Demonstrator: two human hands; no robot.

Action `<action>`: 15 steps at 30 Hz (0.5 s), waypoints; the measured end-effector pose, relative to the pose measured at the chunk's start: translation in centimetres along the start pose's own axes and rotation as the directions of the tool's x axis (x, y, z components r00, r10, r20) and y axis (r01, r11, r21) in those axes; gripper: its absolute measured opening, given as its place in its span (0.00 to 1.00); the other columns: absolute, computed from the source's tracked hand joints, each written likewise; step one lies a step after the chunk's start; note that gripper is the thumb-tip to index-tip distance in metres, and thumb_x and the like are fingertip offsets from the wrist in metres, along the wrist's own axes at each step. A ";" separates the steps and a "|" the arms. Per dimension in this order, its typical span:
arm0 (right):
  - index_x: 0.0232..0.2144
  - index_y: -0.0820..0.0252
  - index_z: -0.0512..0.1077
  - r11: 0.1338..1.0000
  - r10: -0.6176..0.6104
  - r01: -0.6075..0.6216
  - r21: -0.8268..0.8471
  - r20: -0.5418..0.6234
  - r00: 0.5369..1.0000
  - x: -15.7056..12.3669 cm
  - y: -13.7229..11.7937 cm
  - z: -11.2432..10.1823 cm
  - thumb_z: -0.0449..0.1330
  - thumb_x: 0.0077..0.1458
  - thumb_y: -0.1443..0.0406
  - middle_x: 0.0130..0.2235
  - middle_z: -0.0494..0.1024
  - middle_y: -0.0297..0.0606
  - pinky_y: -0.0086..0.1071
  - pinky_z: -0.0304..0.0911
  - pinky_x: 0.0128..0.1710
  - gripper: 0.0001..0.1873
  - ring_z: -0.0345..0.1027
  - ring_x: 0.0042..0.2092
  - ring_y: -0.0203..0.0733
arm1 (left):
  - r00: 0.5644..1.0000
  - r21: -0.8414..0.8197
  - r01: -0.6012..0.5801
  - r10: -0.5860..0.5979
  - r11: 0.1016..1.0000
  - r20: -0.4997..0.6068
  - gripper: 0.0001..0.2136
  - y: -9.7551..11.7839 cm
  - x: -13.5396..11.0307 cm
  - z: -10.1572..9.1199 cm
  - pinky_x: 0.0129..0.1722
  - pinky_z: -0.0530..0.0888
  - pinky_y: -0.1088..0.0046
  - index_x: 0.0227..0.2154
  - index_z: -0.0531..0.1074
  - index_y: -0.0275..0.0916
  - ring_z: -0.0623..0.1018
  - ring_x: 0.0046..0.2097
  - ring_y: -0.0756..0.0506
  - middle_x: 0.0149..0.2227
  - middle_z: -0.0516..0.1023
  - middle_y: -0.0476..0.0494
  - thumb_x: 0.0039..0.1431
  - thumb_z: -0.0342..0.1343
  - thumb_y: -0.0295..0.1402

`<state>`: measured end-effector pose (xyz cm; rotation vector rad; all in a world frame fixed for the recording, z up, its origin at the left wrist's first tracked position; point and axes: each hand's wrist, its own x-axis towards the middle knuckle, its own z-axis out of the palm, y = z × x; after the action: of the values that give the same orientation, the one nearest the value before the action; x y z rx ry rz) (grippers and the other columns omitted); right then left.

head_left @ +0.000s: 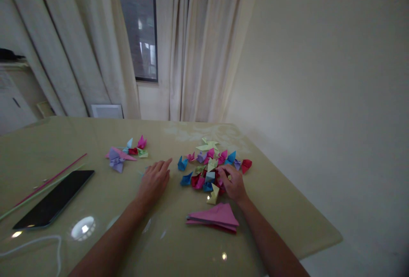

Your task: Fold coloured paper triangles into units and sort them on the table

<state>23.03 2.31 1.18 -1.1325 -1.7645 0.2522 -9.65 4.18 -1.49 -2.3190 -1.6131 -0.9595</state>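
A heap of small folded paper pieces in blue, red, pink, purple, green and yellow lies in the middle of the table. My right hand is at the heap's right side, thumb and fingers curled together among the pieces; what they pinch, if anything, is hidden. To the left of the heap, my left hand rests low over the table with fingers stretched out and nothing in it. In front of the heap lies a stack of flat folded papers, pink on top. A pale green folded paper figure is behind the heap.
Farther left sits a smaller group of folded papers, with a purple one in front. A black phone, thin pink and green sticks and a white cable lie on the table's left side. A wall runs along the right.
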 end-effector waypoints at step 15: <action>0.35 0.57 0.80 1.000 -0.003 0.003 0.010 -0.002 1.000 0.0 0.1 0.0 0.56 0.70 0.57 0.33 0.82 0.39 0.34 0.66 0.36 0.16 0.74 0.35 0.44 | 0.986 -0.131 0.158 -0.163 0.979 -0.028 0.16 -3.2 -0.4 0.9 0.54 0.76 0.56 0.55 0.69 0.40 0.77 0.51 0.36 0.50 0.75 0.36 0.64 0.53 0.32</action>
<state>23.03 2.32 1.09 -1.1223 -1.7617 0.2578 -12.17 5.56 -3.16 -2.2613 -1.7963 -1.1674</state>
